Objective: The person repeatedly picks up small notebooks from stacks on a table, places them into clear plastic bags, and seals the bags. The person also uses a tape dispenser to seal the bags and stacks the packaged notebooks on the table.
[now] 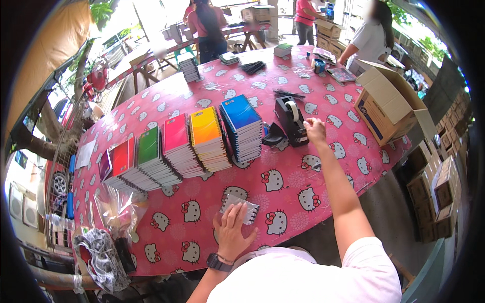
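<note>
My left hand lies over a small spiral notebook near the table's front edge, holding it down with the fingers together and the thumb out to the side. Clear plastic seems to cover the notebook, and part of it is hidden under the fingers. My right arm reaches forward to a black tape dispenser with a pale roll. Beside its right side, the fingers of my right hand are pinched closed; whatever is between them is too small to make out.
Notebook stacks run across the table, from a red one to a blue one. Clear plastic wrapping and a grey patterned cloth lie at left. An open carton stands at right. A person works across the table.
</note>
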A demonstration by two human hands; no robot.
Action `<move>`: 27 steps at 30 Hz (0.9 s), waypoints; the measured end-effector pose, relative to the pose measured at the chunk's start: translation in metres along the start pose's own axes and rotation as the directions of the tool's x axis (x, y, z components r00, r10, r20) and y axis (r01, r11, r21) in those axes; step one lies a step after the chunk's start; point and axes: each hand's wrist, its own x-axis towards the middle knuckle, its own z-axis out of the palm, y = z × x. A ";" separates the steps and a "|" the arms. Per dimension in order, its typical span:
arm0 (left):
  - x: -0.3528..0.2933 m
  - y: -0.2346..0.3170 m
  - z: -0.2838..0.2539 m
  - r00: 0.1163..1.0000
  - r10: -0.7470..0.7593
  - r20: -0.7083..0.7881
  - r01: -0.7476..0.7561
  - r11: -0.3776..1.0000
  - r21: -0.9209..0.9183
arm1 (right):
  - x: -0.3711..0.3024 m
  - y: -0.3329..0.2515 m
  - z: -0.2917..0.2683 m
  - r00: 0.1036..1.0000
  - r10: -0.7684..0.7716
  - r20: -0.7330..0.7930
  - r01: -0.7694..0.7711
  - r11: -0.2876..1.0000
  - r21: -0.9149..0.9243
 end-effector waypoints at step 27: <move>-0.002 -0.006 -0.017 0.992 -0.022 0.128 0.002 0.988 0.155 | -0.140 -0.215 0.008 -0.140 -0.236 0.961 0.685 0.678 0.267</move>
